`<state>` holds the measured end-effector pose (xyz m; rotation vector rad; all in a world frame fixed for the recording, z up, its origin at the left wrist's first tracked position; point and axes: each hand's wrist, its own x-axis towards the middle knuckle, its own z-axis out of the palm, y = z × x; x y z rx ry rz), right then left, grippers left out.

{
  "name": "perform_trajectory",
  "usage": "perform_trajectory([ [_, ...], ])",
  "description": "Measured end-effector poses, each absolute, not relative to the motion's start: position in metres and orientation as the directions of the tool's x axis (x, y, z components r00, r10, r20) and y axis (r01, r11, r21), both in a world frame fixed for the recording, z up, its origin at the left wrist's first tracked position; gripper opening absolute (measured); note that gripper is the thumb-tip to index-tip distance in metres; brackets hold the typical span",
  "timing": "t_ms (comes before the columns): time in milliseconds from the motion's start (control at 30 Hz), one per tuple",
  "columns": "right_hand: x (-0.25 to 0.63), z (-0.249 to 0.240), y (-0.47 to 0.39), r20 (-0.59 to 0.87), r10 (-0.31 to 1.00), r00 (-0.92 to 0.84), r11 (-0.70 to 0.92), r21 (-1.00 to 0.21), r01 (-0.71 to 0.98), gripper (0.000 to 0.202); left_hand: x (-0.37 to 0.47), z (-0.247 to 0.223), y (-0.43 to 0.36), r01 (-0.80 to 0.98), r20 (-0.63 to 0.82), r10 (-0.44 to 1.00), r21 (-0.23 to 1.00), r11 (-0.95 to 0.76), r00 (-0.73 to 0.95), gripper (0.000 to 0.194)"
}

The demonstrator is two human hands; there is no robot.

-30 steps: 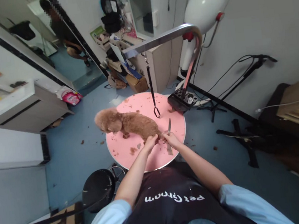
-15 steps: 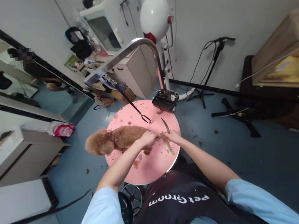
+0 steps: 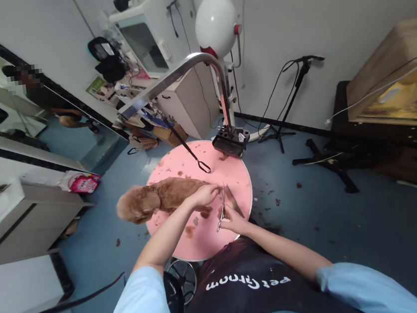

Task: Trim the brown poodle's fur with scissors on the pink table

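Observation:
A small brown curly dog (image 3: 160, 198) stands on a round pink grooming table (image 3: 188, 241), its head hanging over the left edge. My left hand (image 3: 206, 195) grips the dog's rear end. My right hand (image 3: 233, 221) holds scissors (image 3: 221, 210) and a metal comb (image 3: 233, 200) just behind the dog's rear, the scissor blades pointing up toward my left hand. Tufts of cut brown fur lie on the pink top.
A chrome grooming arm (image 3: 173, 77) arches over the table with a black leash loop (image 3: 204, 166) hanging loose. A black tool holder (image 3: 231, 141) sits at the table's far edge. A white dryer dome (image 3: 216, 25), cabinets, a mirror at left and a stool (image 3: 181, 282) below surround the table.
My right hand has drawn back toward me and turned the scissors so they point at the dog's rear. The view swung from right to left earlier. My left hand stays on the dog.

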<state>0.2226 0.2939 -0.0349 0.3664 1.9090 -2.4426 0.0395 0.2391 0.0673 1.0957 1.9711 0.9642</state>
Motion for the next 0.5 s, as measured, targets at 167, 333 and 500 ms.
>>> perform_trajectory([
  [167,0.221,-0.038,0.298,-0.172,0.14,-0.975,-0.201,-0.969,0.142,0.031,0.041,0.075,0.237,0.494,-0.199,0.911,0.788,0.369,-0.362,0.012],
  [333,0.23,-0.036,0.294,-0.196,0.107,-0.975,-0.25,-0.954,0.164,0.027,0.04,0.079,0.234,0.562,-0.165,0.945,0.77,0.303,-0.284,0.02],
  [500,0.228,-0.035,0.298,-0.184,0.17,-0.968,-0.158,-0.975,0.157,0.035,0.038,0.077,0.233,0.567,-0.148,0.949,0.772,0.287,-0.28,0.021],
])
